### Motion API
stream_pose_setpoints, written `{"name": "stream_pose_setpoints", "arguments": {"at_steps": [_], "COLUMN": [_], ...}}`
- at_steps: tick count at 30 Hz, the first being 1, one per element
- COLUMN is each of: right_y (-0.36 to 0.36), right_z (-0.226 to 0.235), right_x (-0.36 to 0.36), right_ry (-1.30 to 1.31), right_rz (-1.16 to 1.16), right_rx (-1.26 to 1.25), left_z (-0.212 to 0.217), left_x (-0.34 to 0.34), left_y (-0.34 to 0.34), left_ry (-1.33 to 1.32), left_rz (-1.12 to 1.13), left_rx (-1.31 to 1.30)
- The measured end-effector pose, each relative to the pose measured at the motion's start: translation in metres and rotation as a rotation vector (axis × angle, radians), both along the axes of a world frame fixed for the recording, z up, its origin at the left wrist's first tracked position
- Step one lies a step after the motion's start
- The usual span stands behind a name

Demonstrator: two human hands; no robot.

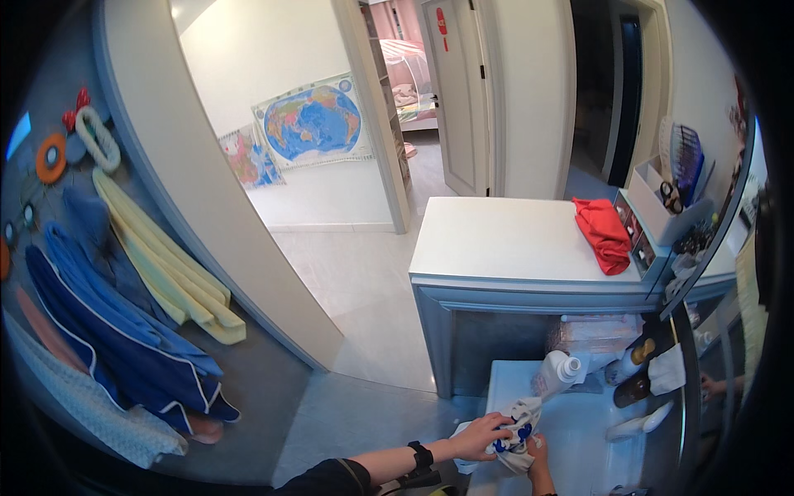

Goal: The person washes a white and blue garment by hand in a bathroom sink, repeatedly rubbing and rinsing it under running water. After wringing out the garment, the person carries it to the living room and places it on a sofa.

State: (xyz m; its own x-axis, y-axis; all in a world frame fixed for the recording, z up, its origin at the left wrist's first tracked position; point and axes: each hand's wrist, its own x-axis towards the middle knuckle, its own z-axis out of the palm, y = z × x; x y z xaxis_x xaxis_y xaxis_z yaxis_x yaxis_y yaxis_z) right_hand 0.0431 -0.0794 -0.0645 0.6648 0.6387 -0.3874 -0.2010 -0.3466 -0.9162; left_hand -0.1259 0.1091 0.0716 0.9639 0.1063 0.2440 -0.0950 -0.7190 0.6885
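Observation:
A crumpled white cloth with blue patches (521,413) is bunched between my two hands at the near left of a white washbasin counter (587,446). My left hand (478,438), with a dark band on its wrist, grips the cloth from the left and above. My right hand (539,465) grips its right side from below, fingers partly hidden by the folds. Just beyond the cloth stands a white bottle (552,376) with a round white top. A white item with a rounded handle (641,424) lies to the right.
Several bottles (633,384) and a white cloth (667,370) sit along the counter's right side. A white cabinet (496,240) behind holds a folded red cloth (604,236) and a box of combs and scissors (668,194). Towels (124,322) hang on the left wall.

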Motion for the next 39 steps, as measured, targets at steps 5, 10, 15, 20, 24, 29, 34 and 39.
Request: {"name": "stream_pose_setpoints", "arguments": {"at_steps": [5, 10, 15, 20, 24, 29, 34, 39], "right_y": [0.02, 0.015, 0.008, -0.002, -0.028, -0.064, -0.067, -0.069], "right_z": [-0.016, -0.034, -0.042, -0.055, -0.061, -0.035, 0.015, 0.05], "right_x": [0.008, 0.015, 0.017, 0.015, -0.004, -0.042, -0.054, -0.068], "right_ry": [0.484, 0.676, 0.725, 0.769, 0.817, 0.748, 0.645, 0.565], "right_rz": [0.046, -0.025, -0.08, -0.143, -0.211, -0.379, -0.453, -0.423], "right_rx": [0.36, 0.254, 0.195, 0.178, 0.217, 0.084, 0.04, 0.025], "left_z": [-0.006, -0.019, -0.02, -0.024, -0.033, -0.028, 0.001, 0.026], "left_x": [0.028, 0.074, 0.07, 0.064, 0.059, 0.057, 0.049, 0.038], "left_y": [0.01, -0.011, -0.016, -0.008, -0.001, 0.003, -0.004, -0.016], "left_ry": [0.087, 0.152, 0.174, 0.079, 0.006, 0.033, 0.098, 0.259], "left_rz": [0.0, -0.13, -0.229, -0.266, -0.252, -0.296, -0.294, -0.232], "left_rx": [-0.024, -0.067, -0.077, -0.135, -0.149, -0.108, -0.051, 0.038]}}
